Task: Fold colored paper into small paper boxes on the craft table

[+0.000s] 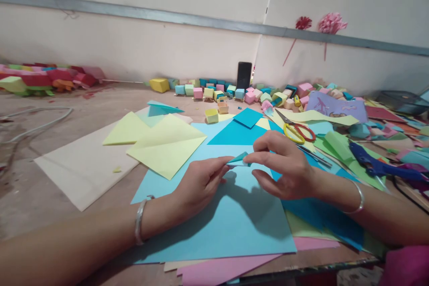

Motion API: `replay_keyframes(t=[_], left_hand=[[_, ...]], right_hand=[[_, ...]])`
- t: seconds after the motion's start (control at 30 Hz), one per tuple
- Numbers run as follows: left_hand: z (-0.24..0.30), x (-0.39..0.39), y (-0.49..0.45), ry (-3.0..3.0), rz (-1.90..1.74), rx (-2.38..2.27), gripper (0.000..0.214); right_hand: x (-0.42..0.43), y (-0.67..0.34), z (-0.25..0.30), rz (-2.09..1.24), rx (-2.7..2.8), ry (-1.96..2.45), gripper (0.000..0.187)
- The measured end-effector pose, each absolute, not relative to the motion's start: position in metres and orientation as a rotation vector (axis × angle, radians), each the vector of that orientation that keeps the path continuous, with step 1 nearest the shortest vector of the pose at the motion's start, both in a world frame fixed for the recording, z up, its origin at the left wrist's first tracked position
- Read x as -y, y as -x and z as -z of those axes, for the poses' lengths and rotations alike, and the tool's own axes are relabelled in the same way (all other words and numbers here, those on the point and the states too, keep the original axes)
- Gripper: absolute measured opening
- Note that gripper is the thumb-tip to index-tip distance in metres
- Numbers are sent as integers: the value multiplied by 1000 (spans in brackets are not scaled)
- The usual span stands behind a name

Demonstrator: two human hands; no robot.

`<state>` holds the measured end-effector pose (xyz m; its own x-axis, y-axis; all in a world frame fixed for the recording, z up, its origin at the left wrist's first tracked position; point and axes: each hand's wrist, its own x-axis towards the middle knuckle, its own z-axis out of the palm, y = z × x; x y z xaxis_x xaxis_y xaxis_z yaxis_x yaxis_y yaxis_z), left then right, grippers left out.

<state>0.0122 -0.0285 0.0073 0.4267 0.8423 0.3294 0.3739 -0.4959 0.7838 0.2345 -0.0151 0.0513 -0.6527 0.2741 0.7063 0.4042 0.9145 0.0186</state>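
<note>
A small folded piece of blue paper is pinched at its left end between the thumb and fingers of my left hand. It is held above a large light blue sheet. My right hand meets the folded paper's right end with one fingertip. Its thumb hangs apart below and the other fingers are bent and spread. Beyond the hands, a small darker blue square rests on a larger blue piece. Pale yellow squares lie to the left on a white sheet.
Yellow-and-red-handled scissors and a blue glue gun lie at right among paper scraps. Several small paper boxes line the back beside a phone standing upright. Red and pink paper pieces are piled far left, near a white cable.
</note>
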Motion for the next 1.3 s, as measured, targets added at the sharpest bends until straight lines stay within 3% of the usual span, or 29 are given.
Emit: replay_keyframes(t=[0.2,0.6,0.97,1.13,1.3], left_hand=[[-6,32,-12,-2088,-912,-981,30],[-9,34,-13,-2147,-953,-929,27],[-9,33,-12,-2060,-937,-924,28],[-10,33,-12,-2038,-929,-931,28],[-14,34,-13,-2036,-876,-934,27]], right_hand=[[17,-228,-46,288,2262,545,14],[22,-225,-47,-303,2083,704,9],[15,-229,-50,-445,2049,658,7],[13,-230,-53,-368,2116,646,14],[10,-236,-58,38,2257,549,12]])
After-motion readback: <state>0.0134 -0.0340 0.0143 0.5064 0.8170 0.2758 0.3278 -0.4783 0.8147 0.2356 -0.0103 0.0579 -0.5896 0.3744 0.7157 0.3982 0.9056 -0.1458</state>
